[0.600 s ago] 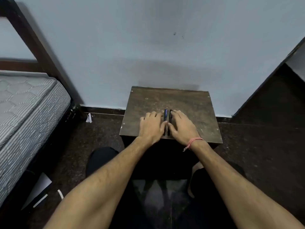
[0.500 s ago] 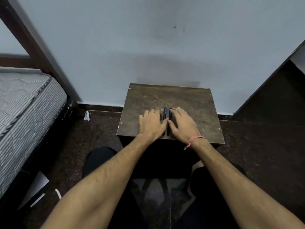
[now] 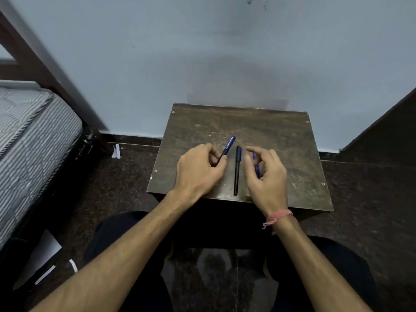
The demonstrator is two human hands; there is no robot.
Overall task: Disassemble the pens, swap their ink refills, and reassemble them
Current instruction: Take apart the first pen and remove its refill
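Head view: small worn brown table, back edge against a pale blue wall, dark speckled floor on both sides. Left of the table, well apart, a mattress on a dark wooden frame. Right of the table, a dark slanted panel. Black pen flat near the table's front edge, between the hands. Left hand curled round a blue pen, tip raised toward the wall. Right hand loosely curled round a blue piece, mostly hidden. Bare tabletop behind the pens.
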